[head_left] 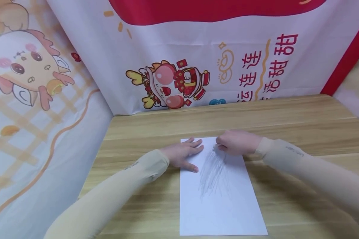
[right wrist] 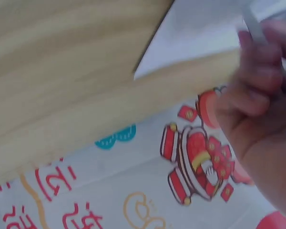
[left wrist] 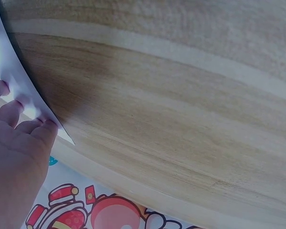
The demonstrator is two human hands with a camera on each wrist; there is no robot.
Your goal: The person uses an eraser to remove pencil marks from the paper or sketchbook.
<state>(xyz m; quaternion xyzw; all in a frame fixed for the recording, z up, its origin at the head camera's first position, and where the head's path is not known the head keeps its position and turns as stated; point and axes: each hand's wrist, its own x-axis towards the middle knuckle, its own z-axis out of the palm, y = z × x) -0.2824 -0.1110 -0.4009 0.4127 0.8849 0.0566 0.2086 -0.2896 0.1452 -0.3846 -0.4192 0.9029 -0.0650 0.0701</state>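
A white sheet of paper (head_left: 224, 215) lies on the wooden table, with grey scribbled strokes (head_left: 210, 174) fanning down from near its top edge. My left hand (head_left: 180, 154) rests on the sheet's upper left part, fingers spread. The left wrist view shows its fingertips (left wrist: 50, 125) pressing near the paper's edge. At the top of the strokes, my right hand (head_left: 238, 142) has its fingers curled. Between them it pinches a thin pale grey stick (right wrist: 254, 25), blurred in the right wrist view; I cannot tell its kind. Most of the stick is hidden by the fingers.
Wood-grain tabletop (head_left: 143, 132) surrounds the paper. Behind it hangs a white and red cloth (head_left: 101, 66) with cartoon figures and red characters. A patterned cloth (head_left: 33, 139) covers the left side, reaching down beside the table's edge.
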